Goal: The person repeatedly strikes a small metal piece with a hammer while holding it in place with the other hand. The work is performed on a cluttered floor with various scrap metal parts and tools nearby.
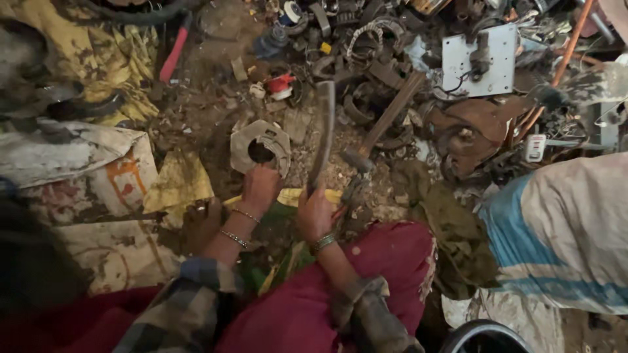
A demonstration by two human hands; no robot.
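Both hands busy over scrap on the ground
Left hand (260, 186) grips a ring-shaped metal part (260, 148); right hand (314, 214) clasps a curved blade (323, 134) pointing to 12 o'clock

Two hands showed: a left hand (260, 186) and a right hand (314, 212). There were one grey metal housing with a round hole (260, 147), one long curved blade (323, 134), one wooden-handled hammer (384, 121), one red-handled tool (174, 52), one white metal plate (477, 62) and three wrist bangles.
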